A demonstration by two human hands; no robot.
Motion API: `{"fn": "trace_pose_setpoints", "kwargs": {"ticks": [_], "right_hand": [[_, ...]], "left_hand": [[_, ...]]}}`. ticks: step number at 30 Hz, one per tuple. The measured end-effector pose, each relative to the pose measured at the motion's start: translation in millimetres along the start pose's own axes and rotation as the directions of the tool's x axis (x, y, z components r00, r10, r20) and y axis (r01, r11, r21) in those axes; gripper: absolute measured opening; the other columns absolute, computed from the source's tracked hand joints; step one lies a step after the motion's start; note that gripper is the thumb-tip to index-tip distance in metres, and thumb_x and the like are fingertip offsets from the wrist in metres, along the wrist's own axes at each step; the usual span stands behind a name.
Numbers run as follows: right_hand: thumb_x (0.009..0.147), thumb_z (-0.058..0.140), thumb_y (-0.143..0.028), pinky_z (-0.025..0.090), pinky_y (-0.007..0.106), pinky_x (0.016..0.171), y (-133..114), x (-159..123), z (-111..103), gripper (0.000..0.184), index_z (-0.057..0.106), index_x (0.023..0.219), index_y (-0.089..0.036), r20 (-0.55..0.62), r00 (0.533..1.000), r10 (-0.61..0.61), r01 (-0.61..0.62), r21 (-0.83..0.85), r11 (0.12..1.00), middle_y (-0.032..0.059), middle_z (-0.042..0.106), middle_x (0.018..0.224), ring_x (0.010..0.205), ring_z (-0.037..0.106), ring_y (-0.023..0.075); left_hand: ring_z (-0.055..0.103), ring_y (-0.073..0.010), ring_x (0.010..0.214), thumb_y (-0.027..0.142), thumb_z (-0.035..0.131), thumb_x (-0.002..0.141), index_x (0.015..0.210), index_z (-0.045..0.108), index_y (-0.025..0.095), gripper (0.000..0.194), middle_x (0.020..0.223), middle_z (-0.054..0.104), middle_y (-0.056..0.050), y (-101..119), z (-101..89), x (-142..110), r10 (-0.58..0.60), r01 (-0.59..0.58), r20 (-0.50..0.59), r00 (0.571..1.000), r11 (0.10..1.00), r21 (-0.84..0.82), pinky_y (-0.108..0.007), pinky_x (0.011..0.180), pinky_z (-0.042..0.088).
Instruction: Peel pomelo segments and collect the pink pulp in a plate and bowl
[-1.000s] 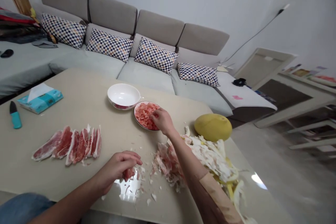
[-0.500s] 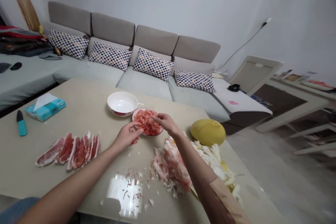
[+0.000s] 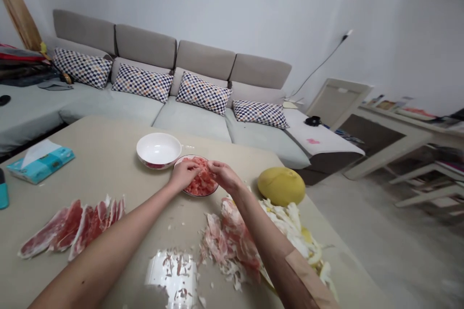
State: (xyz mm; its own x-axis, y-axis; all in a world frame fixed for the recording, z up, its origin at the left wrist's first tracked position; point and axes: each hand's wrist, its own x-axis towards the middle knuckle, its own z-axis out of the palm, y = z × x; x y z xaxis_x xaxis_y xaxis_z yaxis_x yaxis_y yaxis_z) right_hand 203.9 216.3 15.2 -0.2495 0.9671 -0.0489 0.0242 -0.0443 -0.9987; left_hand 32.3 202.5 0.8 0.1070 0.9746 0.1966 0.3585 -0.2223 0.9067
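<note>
Both hands meet above a dark-rimmed plate [image 3: 200, 195] heaped with broken red pomelo flesh [image 3: 199, 184]. My left hand [image 3: 184, 174] reaches over the plate's left side, its thumb and fingers pinched on pomelo flesh. From the right, my right hand [image 3: 225, 176] bends over the heap, fingertips also closed on pomelo flesh; the exact piece is mostly hidden. Several pomelo segments [image 3: 78, 224] still in pale membrane lie in a row to the left. Under my right forearm is a pile of pink membrane skins [image 3: 226, 236] and peel [image 3: 286, 222].
A white bowl [image 3: 158, 148] stands just behind the plate. A whole yellow pomelo [image 3: 281, 186] sits near the table's right edge. To the left are a blue tissue pack [image 3: 41, 161] and a knife's turquoise handle [image 3: 3, 193]. A sofa [image 3: 195, 116] runs behind the table.
My left hand has moved from the plate's near left edge forward onto the heap, close to my right hand. The view has shifted to the right, so the knife is now partly cut off.
</note>
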Motion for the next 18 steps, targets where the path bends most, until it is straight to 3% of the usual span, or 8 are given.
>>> {"fn": "trace_pose_setpoints", "kwargs": {"ticks": [6, 13, 18], "right_hand": [[0.061, 0.08, -0.046, 0.036, 0.022, 0.053, -3, -6, -12, 0.035, 0.06, 0.067, -0.017, -0.018, 1.0, 0.02, -0.017, 0.145, 0.989, -0.0035, 0.053, 0.06, 0.056, 0.046, 0.0097], [0.059, 0.084, -0.045, 0.039, 0.025, 0.058, 2, -13, -6, 0.035, 0.07, 0.074, -0.016, -0.008, 0.999, 0.048, -0.045, 0.237, 0.97, 0.0002, 0.064, 0.065, 0.061, 0.053, 0.012], [0.057, 0.085, -0.041, 0.039, 0.025, 0.057, 5, -17, -4, 0.032, 0.066, 0.066, -0.016, -0.003, 0.998, 0.058, -0.055, 0.296, 0.953, -0.0004, 0.062, 0.061, 0.06, 0.052, 0.0124]], "left_hand": [[0.063, -0.0273, 0.099, 0.028, 0.068, 0.074, 0.107, 0.075, 0.023, 0.033, 0.109, 0.074, -0.008, 5, -1.9, 8, 0.061, -0.063, 0.04, 0.997, 0.996, 0.058, -0.036, 0.094, 0.043], [0.065, -0.0243, 0.1, 0.033, 0.066, 0.078, 0.105, 0.076, 0.021, 0.031, 0.108, 0.074, -0.007, 21, 6.1, 3, 0.101, -0.1, 0.136, 0.985, 0.995, -0.014, -0.033, 0.092, 0.046], [0.066, -0.0233, 0.084, 0.034, 0.063, 0.078, 0.087, 0.079, 0.017, 0.025, 0.088, 0.077, -0.007, 22, 4.8, -3, 0.077, -0.08, 0.12, 0.99, 0.997, 0.016, -0.032, 0.078, 0.049]]}}
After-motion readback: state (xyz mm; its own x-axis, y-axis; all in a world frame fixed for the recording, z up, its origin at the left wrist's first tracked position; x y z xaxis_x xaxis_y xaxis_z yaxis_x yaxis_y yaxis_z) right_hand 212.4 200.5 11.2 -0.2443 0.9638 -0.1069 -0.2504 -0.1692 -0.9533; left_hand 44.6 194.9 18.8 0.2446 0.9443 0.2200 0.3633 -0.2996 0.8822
